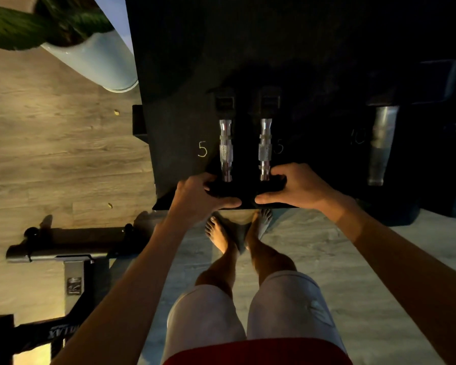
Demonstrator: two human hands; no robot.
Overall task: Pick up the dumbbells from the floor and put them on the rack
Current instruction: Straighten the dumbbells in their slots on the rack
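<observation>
Two small dumbbells with chrome handles lie side by side on the black rack (174, 154), each beside a chalked "5". My left hand (199, 197) wraps the near black head of the left dumbbell (226, 151). My right hand (298, 187) wraps the near black head of the right dumbbell (265, 151). Both far heads rest in the rack's dark slots. The near heads are mostly hidden under my fingers.
A bigger dumbbell (381, 146) marked "10" sits on the rack to the right. A white plant pot (100, 64) stands on the wooden floor at the upper left. A black bench frame (63, 248) lies at the lower left. My bare feet stand just under the rack's front edge.
</observation>
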